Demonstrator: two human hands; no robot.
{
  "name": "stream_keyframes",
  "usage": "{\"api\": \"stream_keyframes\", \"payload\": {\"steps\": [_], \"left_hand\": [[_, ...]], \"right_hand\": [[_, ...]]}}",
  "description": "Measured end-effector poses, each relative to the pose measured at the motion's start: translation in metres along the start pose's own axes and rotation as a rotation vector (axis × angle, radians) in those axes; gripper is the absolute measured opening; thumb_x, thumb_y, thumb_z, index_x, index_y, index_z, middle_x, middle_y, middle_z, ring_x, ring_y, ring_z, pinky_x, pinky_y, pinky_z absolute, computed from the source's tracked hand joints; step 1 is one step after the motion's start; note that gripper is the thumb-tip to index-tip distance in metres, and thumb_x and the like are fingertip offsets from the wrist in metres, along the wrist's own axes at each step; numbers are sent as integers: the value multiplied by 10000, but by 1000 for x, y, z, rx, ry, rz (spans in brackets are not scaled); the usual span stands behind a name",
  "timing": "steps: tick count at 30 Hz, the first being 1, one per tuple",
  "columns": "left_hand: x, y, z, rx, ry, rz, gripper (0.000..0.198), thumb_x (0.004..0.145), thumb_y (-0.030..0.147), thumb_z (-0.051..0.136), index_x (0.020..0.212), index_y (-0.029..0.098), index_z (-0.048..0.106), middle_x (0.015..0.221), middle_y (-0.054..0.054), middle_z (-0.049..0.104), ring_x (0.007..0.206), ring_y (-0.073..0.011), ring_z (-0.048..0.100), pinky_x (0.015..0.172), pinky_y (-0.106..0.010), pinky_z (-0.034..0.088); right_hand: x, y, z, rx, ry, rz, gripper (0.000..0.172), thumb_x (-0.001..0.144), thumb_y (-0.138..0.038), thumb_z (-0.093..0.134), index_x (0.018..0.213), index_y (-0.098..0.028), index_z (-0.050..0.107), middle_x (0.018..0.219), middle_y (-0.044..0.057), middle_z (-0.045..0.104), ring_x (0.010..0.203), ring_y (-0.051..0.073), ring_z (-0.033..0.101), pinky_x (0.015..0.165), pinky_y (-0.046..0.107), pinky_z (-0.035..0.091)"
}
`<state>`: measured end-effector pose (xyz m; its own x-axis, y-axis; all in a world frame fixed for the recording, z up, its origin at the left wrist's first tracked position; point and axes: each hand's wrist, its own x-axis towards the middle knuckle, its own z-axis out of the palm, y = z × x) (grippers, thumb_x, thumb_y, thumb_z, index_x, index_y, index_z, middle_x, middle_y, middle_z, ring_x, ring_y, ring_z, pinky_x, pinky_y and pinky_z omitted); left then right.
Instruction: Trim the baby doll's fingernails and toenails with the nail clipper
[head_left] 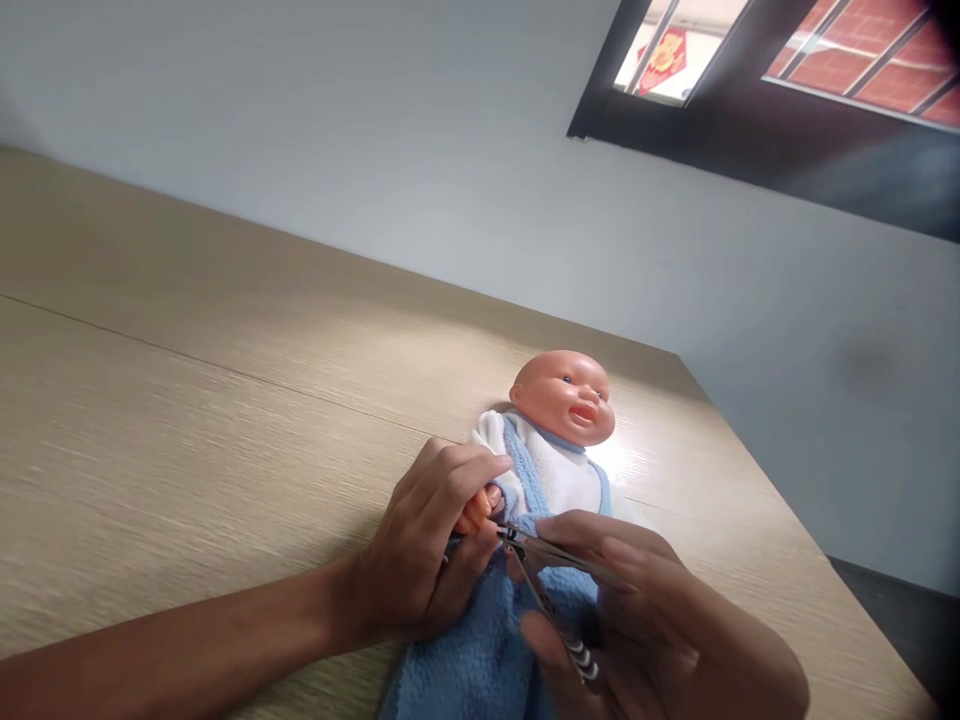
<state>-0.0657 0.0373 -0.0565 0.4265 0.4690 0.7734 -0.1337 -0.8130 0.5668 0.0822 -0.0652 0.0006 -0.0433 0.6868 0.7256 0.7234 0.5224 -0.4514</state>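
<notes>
A baby doll [559,395] in a white and blue fleece outfit lies on its back on the table, its head toward the far right. My left hand [427,535] is closed around the doll's small hand [474,512], whose orange-pink fingers show between my thumb and fingers. In my right hand [660,610] is a metal nail clipper [551,605] with its lever raised away from the body. The clipper's jaws are at the doll's fingertips, beside my left thumb; whether they touch cannot be made out. My right hand hides part of the doll's lower body.
The wooden table [210,430] has a seam running across it, and its right edge slopes down past the doll. Behind it rises a pale wall [337,130]. A dark-framed window [720,120] with bars is at the upper right.
</notes>
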Motion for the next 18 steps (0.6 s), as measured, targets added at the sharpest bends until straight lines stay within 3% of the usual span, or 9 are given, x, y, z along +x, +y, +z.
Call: {"api": "stream_keyframes", "payload": {"steps": [2,7,18], "left_hand": [[0,1,-1,13,-12,8,402,993,183,420,1389,122,442,1199,-136,557,1044,-229,511,921,-385,472],[2,3,-2,51,-11,34,389,981,145,407,1366,113,455,1127,-121,572,1025,-224,512,901,-375,468],[4,3,-1,59,5,26,301,1001,161,390,1274,100,501,1077,-114,592,999,-214,527,885,-368,470]], "right_hand": [[-2,0,0,6,-16,-19,588,821,-112,713,1344,-261,489,1077,47,727,846,172,761,602,215,660],[-2,0,6,-64,56,-47,475,895,-182,674,1340,-249,524,1011,36,746,917,180,752,755,255,667],[-5,4,-6,-109,-134,-103,709,905,-106,663,1518,-276,349,1268,17,667,1070,117,700,933,198,594]]}}
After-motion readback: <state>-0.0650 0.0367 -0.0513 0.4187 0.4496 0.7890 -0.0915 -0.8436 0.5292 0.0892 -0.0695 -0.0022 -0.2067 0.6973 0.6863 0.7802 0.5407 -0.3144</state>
